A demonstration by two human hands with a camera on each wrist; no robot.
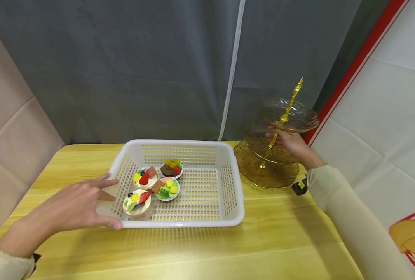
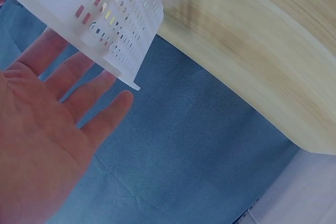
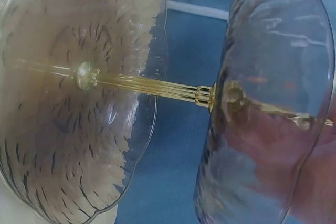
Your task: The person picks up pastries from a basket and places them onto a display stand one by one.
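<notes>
My right hand [image 1: 290, 144] grips the gold post of a three-tier glass cake stand [image 1: 291, 104], just under its top plate; the stand tilts a little. In the right wrist view that hand shows only blurred through a clear tier [image 3: 210, 171]. My left hand [image 1: 76, 204] is spread at the left end of a white plastic basket [image 1: 179, 224], thumb near the front corner of the rim. From the left wrist view, its straight fingers [image 2: 100, 129] lie along the basket's rim. Several fruit-topped cupcakes [image 1: 137, 204] stand in the basket's left half.
The basket and stand share a light wooden table [image 1: 193, 252], the stand at the back right. A grey curtain [image 1: 141, 77] hangs behind. Pale panels border both sides, the right one [image 1: 386, 116] close to the stand and my right arm.
</notes>
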